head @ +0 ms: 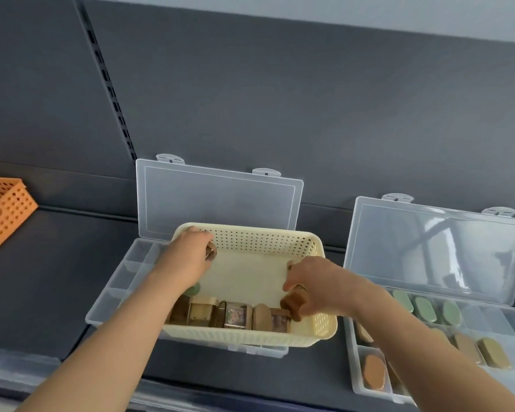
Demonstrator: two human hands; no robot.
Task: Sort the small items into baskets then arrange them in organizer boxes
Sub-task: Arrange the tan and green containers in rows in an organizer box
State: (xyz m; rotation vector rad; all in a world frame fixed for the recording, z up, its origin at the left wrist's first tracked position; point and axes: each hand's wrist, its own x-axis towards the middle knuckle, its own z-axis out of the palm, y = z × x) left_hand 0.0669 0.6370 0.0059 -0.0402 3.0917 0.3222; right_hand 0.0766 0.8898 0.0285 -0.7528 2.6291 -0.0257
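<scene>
Head view: the basket (pixel 250 239) sits on the open box (pixel 125 278), likely to keep transfers short. At its far-left corner the left hand (pixel 188 260) pinches a brown piece (pixel 211 251). At its near-right, the right hand (pixel 315 288) grips a brown block (pixel 292 304) above the remaining items (pixel 235 315).

Cream basket (pixel 329 325) with perforated dot pattern; orange basket (pixel 8 209) with grid holes; clear organizer boxes (pixel 125 281); pale green (pixel 422 307), tan and brown-orange (pixel 374 371) oval items; dark grey shelf (pixel 57 263).
</scene>
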